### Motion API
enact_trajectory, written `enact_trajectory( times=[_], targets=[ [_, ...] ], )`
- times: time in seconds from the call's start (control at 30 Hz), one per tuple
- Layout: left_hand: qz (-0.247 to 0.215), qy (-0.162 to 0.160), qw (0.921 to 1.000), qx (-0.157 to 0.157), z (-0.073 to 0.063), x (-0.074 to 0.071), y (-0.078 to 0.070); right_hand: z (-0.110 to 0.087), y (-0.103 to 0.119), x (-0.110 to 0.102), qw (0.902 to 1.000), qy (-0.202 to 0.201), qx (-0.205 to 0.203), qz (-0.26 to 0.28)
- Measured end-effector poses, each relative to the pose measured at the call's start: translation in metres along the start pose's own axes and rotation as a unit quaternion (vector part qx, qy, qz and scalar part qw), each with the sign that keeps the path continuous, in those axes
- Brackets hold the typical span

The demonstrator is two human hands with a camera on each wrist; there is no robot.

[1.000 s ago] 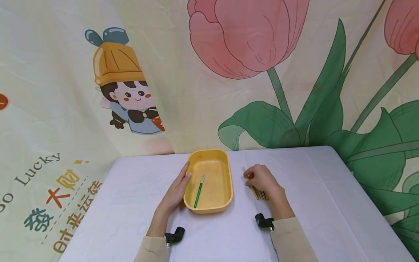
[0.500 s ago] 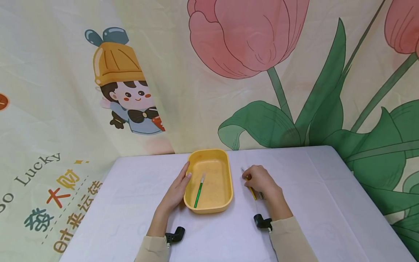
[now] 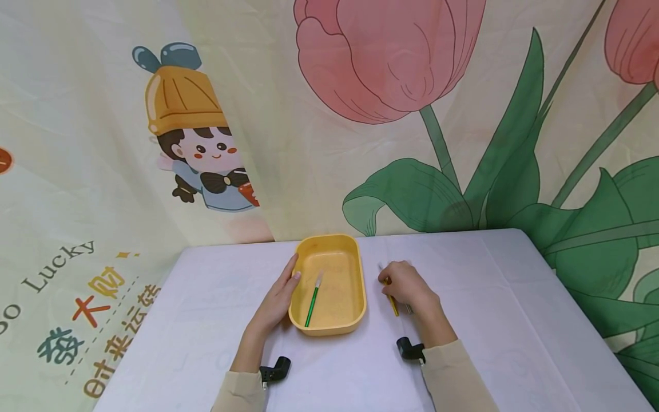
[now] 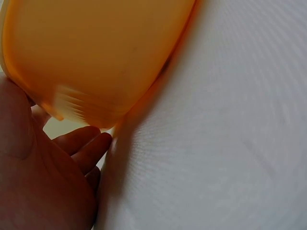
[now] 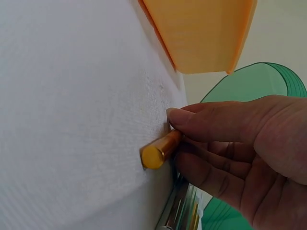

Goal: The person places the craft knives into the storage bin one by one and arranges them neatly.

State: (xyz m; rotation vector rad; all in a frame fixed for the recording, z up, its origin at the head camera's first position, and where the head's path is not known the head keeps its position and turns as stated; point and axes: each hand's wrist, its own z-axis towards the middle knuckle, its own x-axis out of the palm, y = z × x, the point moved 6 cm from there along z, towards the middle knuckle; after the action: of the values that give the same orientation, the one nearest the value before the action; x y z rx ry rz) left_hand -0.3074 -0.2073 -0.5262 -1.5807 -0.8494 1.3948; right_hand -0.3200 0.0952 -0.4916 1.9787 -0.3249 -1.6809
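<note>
A yellow rectangular tray (image 3: 342, 286) stands at mid-table, and a slim green pen (image 3: 311, 308) with a pale tip lies slanted inside it. My left hand (image 3: 274, 302) holds the tray's left side, thumb at the rim and fingers along the outer wall. To the right of the tray, my right hand (image 3: 410, 286) pinches a slim yellow pen (image 3: 394, 308) between thumb and fingers. In the right wrist view its round yellow end (image 5: 152, 157) points towards the camera, close over the cloth. More slim pens (image 5: 181, 211) lie beneath that hand, mostly hidden by it.
A white cloth (image 3: 515, 320) covers the table. Behind its far edge hangs a printed curtain (image 3: 288, 171) with tulips and a cartoon figure. Black wrist cameras (image 3: 411, 349) sit on both wrists, low over the cloth.
My right hand has shifted slightly left and nearer to me, bringing the yellow pen away from the other pens. My left hand, the tray and the green pen stay put.
</note>
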Motion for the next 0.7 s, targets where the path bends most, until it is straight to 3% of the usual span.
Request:
enact_trajectory(
  times=[0.3, 0.7],
  targets=[
    [-0.002, 0.001, 1.0, 0.004, -0.0007, -0.0001, -0.0005, 0.0, 0.0028, 0.002, 0.9999, 0.005, 0.005, -0.007],
    [0.001, 0.0, 1.0, 0.003, -0.0016, -0.0004, -0.0019, 0.0012, 0.0007, 0.005, 0.9991, -0.002, 0.041, 0.013]
  ],
)
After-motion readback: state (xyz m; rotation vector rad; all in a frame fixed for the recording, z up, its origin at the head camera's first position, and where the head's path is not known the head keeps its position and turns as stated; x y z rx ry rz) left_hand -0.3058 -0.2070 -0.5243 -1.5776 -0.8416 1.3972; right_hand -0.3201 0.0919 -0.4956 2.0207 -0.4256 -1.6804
